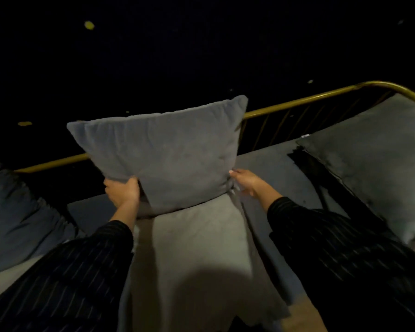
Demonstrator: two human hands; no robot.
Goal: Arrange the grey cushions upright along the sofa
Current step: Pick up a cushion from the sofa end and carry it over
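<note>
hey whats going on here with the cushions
A person is standing a grey cushion upright against the gold rail at the back of the sofa. The left hand grips its lower left corner and the right hand holds its lower right edge. The cushion rests on a lighter grey cushion lying flat in front. Another grey cushion lies tilted to the right, and bluish bedding sits at the left.
</note>
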